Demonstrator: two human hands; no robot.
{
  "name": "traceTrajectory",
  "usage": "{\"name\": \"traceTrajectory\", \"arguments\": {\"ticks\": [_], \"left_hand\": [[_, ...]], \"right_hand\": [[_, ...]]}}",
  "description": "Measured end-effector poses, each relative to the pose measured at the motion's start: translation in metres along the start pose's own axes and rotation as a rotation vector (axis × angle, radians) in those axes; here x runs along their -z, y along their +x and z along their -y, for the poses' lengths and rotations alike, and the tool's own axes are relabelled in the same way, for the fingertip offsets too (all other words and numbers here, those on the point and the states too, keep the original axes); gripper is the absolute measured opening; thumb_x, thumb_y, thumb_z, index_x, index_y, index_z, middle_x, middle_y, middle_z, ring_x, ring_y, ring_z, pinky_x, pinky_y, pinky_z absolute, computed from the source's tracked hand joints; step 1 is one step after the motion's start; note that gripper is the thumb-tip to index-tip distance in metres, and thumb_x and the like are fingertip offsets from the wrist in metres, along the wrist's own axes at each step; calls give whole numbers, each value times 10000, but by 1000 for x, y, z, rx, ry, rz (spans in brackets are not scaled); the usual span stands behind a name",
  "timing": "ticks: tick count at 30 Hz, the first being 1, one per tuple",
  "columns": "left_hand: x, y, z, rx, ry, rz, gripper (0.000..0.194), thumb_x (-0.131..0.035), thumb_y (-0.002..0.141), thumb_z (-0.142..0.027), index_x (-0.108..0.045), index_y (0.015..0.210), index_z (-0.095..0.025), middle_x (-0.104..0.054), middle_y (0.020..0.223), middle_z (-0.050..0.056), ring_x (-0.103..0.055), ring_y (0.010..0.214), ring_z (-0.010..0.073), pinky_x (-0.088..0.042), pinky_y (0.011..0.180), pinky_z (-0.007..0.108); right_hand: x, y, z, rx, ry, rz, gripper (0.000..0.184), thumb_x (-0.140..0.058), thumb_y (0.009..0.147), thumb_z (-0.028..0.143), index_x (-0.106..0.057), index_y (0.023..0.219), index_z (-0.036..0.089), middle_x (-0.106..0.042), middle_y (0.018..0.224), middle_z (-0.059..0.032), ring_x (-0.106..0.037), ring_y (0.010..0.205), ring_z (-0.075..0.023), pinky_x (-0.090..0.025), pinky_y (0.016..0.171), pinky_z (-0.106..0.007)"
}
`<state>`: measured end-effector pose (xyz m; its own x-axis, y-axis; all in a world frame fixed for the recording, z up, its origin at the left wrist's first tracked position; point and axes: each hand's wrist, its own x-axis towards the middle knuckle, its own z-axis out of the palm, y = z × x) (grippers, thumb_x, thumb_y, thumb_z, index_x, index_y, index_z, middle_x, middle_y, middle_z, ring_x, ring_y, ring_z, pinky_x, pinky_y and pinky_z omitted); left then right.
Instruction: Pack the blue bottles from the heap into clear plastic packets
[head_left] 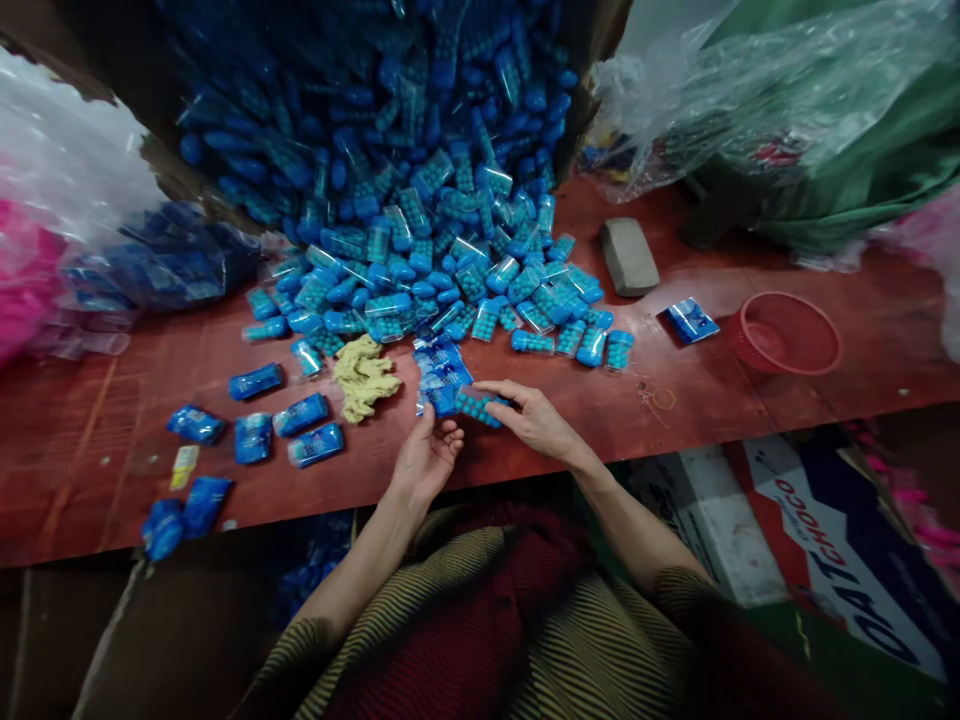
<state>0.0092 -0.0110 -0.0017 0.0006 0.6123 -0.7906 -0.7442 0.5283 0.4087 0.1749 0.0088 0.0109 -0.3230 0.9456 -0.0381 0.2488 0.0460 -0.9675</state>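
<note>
At the table's front edge, my left hand pinches the lower edge of a blue printed wrapper between thumb and fingers. My right hand is closed on a clear container of turquoise balls, lying level against the wrapper's right side. Whether the container's tip is inside the wrapper I cannot tell. Just left of the wrapper lies a crumpled pale yellow lump, its material unclear. Beyond my hands spreads a large heap of similar blue-capped containers.
Several wrapped blue packets lie on the red table at left. A grey block, a flat blue packet and a red plastic basket stand at right. An open cardboard box stands behind the heap.
</note>
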Motion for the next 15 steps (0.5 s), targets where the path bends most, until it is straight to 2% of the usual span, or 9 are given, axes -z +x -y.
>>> {"name": "traceTrajectory", "arguments": {"ticks": [10,15], "left_hand": [[5,2,4,-122,48,92,248,-564,844,-324,-558,688,-131,-591,510,11,-606,487,118,-500,480,202],[7,2,6,-208,141,165,262,-695,725,-372,-584,791,-145,-658,615,14,-633,531,130,-500,480,205]], "right_hand": [[-1,-1,-9,-16,50,82,319,-538,833,251,-643,1132,220,-640,1194,-47,-586,1107,-208,-425,982,-386],[0,0,-10,-46,190,98,313,-556,819,258,-626,1122,222,-650,1158,-38,-596,1067,-195,-454,935,-368]]}}
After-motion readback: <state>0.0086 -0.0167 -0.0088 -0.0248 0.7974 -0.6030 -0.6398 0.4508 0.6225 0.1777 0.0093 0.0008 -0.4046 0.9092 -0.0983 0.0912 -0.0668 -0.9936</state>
